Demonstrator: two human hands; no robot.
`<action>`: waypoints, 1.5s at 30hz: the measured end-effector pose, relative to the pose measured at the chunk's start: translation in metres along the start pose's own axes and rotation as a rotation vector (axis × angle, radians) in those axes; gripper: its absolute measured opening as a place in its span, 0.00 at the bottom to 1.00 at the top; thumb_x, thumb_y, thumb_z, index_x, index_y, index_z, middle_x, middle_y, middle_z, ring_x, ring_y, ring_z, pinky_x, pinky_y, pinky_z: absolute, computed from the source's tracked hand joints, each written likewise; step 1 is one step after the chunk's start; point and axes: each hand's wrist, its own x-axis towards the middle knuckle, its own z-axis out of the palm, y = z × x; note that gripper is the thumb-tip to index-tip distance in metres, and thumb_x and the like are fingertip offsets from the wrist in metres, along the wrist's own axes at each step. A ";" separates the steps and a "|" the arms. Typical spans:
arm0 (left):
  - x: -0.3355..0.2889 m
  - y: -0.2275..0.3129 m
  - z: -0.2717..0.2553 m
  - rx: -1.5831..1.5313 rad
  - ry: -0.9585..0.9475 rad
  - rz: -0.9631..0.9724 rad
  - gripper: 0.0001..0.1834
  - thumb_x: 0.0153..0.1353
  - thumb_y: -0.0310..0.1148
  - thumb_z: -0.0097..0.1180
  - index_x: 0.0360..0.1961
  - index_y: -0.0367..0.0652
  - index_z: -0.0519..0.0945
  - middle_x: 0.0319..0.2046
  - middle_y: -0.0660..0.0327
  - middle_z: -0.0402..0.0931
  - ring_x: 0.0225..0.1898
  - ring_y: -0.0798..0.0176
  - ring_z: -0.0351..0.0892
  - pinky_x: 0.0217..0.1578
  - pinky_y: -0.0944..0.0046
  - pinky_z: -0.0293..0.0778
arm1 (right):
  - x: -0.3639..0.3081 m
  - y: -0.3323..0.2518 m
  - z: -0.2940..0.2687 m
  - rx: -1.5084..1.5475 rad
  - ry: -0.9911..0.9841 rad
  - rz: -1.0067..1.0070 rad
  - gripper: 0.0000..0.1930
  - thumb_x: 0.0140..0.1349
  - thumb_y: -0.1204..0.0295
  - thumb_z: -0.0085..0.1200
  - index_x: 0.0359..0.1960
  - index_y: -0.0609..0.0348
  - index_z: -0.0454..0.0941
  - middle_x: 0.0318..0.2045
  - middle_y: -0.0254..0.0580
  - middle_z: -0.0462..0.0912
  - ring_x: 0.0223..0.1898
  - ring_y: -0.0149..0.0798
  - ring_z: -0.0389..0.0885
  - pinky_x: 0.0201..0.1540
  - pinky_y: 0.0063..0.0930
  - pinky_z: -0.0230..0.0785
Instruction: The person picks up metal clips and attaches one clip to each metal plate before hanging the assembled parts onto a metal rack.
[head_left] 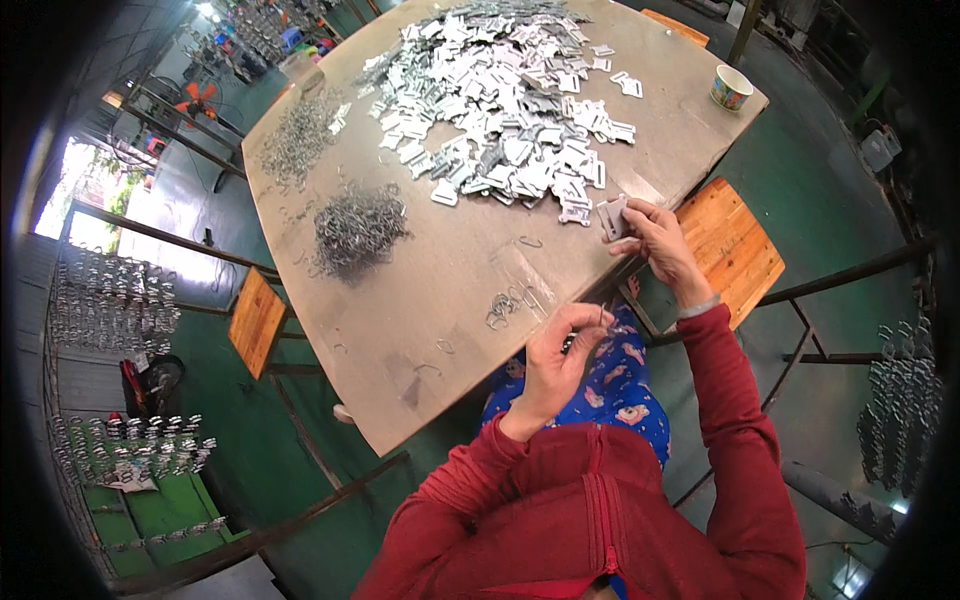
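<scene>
At the near edge of the table (450,270), the right hand (660,245) pinches a plate (612,218); the left hand (553,370) curls its fingertips together, on what I cannot tell. Loose rings (498,310) lie near the left hand, with a ring pile (357,232) and larger plate heap (500,110) beyond.

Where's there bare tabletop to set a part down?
Two bare patches on the table: between the dark wire pile and the loose wire loops, and between the metal plate heap and the patterned cup. Crowded: far middle, under the plates; left side, under the wire pile and scattered wire pieces.
</scene>
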 end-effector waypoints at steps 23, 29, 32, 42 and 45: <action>0.000 -0.010 -0.013 0.236 -0.016 -0.076 0.05 0.60 0.25 0.55 0.36 0.37 0.77 0.37 0.59 0.79 0.42 0.64 0.78 0.45 0.66 0.72 | -0.090 -0.064 0.066 -0.518 0.036 -0.114 0.18 0.50 0.79 0.61 0.45 0.63 0.77 0.24 0.33 0.79 0.24 0.23 0.76 0.25 0.15 0.67; -0.001 -0.017 -0.074 0.561 0.269 0.045 0.17 0.56 0.31 0.60 0.46 0.38 0.77 0.40 0.53 0.79 0.43 0.56 0.78 0.44 0.60 0.72 | -0.104 -0.051 0.082 -0.519 0.075 -0.221 0.09 0.52 0.82 0.62 0.35 0.66 0.76 0.25 0.38 0.81 0.25 0.27 0.79 0.27 0.17 0.71; 0.005 -0.026 -0.174 0.953 0.563 -0.231 0.13 0.59 0.38 0.54 0.36 0.39 0.81 0.32 0.49 0.78 0.37 0.47 0.78 0.37 0.53 0.73 | -0.112 -0.047 0.084 -0.530 0.061 -0.227 0.09 0.52 0.83 0.62 0.34 0.66 0.77 0.25 0.37 0.81 0.25 0.27 0.79 0.26 0.17 0.71; 0.028 -0.082 -0.294 1.456 0.611 -0.385 0.09 0.51 0.33 0.58 0.28 0.37 0.82 0.30 0.47 0.79 0.35 0.44 0.79 0.36 0.47 0.72 | -0.109 -0.046 0.102 -0.555 0.073 -0.152 0.08 0.53 0.82 0.61 0.35 0.67 0.78 0.26 0.38 0.81 0.25 0.26 0.79 0.25 0.17 0.71; 0.019 -0.092 -0.291 1.654 0.490 -0.282 0.10 0.55 0.32 0.51 0.34 0.36 0.77 0.35 0.44 0.75 0.42 0.42 0.74 0.44 0.46 0.69 | -0.108 -0.045 0.100 -0.627 0.052 -0.224 0.07 0.53 0.80 0.62 0.33 0.67 0.78 0.24 0.38 0.81 0.24 0.26 0.78 0.25 0.17 0.70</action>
